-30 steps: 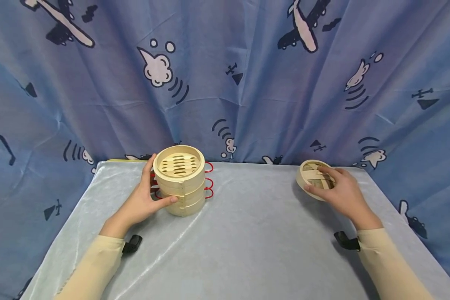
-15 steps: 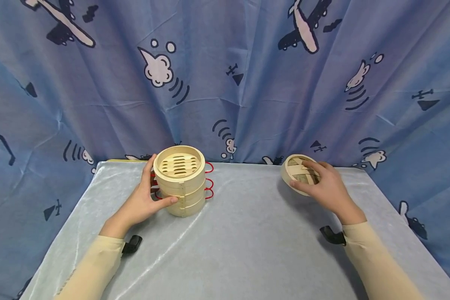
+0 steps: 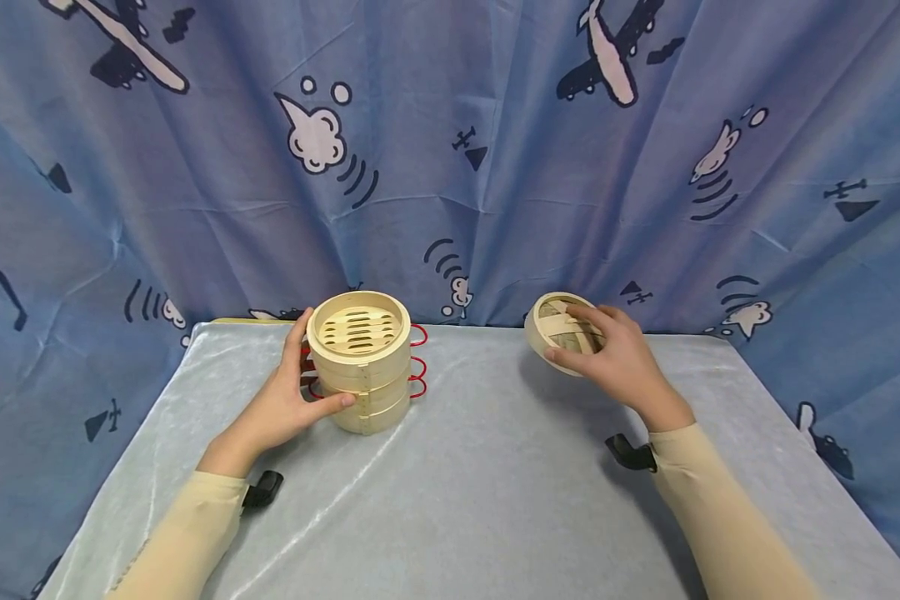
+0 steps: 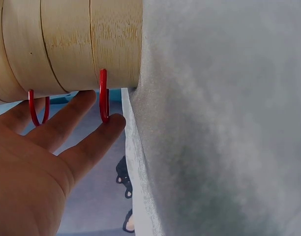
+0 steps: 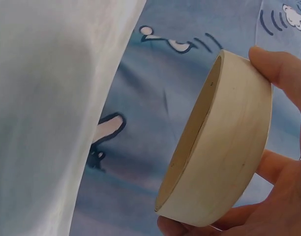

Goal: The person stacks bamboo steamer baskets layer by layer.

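A stack of round bamboo steamer baskets (image 3: 365,375) stands upright at the left back of the table, its slatted top basket uncovered. Red loop handles (image 3: 418,367) stick out from its sides. My left hand (image 3: 273,412) rests against the stack's left side, thumb across the front. In the left wrist view, its spread, fairly straight fingers (image 4: 94,147) touch the side and a red handle. Raised and tilted above the table is a bamboo steamer lid (image 3: 547,333), which my right hand (image 3: 618,358) holds by the rim; the right wrist view shows fingers along its edge.
A pale grey cloth (image 3: 465,500) covers the table. Directly behind the table's far edge hangs a blue curtain (image 3: 420,150) with airplane prints. Dark wrist cameras (image 3: 630,452) are strapped at both cuffs.
My right hand has carried the lid leftward and slightly up, closer to the steamer stack. The left hand and the stack have stayed in place.
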The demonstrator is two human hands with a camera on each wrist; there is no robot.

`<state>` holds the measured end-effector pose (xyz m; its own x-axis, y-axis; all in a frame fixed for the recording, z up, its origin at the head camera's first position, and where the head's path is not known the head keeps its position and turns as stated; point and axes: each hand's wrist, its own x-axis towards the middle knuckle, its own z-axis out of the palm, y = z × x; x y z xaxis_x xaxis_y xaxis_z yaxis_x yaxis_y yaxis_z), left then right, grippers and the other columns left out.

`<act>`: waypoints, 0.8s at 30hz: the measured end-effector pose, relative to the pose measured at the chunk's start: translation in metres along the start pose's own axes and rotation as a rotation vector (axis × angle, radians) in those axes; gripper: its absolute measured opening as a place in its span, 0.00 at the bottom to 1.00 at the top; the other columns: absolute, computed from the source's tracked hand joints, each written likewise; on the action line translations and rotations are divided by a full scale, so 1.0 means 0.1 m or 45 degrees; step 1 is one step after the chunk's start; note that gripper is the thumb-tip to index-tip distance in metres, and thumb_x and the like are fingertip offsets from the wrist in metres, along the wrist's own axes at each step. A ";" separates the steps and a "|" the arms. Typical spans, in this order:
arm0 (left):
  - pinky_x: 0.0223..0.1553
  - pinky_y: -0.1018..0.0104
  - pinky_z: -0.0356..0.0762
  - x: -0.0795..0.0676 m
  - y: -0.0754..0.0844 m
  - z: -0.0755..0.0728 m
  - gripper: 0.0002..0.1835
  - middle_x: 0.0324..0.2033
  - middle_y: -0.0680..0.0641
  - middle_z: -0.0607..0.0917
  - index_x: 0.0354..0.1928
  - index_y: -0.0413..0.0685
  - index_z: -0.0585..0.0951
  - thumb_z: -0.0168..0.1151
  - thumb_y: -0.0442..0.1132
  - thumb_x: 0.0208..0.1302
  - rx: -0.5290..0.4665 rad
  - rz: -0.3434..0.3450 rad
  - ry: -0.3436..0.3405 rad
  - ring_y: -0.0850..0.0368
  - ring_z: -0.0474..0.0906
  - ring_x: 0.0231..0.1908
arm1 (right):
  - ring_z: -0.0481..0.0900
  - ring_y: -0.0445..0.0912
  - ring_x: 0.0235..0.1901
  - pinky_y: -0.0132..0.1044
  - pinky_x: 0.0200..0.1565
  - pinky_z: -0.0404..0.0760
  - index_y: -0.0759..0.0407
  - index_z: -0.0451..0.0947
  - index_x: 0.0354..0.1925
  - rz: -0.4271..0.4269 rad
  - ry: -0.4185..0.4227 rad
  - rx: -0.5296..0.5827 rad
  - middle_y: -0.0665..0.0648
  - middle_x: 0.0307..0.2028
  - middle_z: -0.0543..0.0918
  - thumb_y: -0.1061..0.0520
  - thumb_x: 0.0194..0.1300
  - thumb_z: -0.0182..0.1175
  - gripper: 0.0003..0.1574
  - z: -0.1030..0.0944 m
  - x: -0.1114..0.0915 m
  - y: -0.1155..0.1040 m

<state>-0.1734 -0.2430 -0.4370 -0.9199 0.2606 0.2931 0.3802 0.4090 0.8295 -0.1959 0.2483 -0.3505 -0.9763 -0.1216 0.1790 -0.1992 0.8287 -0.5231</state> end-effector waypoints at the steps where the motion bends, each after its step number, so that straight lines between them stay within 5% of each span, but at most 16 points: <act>1: 0.55 0.38 0.82 0.00 0.00 0.00 0.73 0.75 0.39 0.69 0.87 0.81 0.33 0.84 0.41 0.62 0.002 0.001 0.000 0.37 0.79 0.61 | 0.59 0.75 0.75 0.76 0.63 0.67 0.50 0.72 0.80 -0.003 0.000 0.005 0.75 0.79 0.62 0.25 0.63 0.75 0.57 0.01 0.01 -0.03; 24: 0.55 0.40 0.82 0.00 0.00 -0.01 0.73 0.76 0.39 0.68 0.88 0.78 0.33 0.84 0.41 0.63 0.005 0.004 -0.008 0.37 0.79 0.62 | 0.57 0.73 0.77 0.75 0.67 0.66 0.43 0.77 0.76 -0.100 0.022 0.093 0.70 0.79 0.63 0.26 0.60 0.77 0.53 0.26 0.19 -0.48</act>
<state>-0.1732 -0.2434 -0.4365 -0.9179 0.2673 0.2931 0.3838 0.4113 0.8267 -0.2073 0.1918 -0.3435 -0.9559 -0.1745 0.2361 -0.2813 0.7751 -0.5658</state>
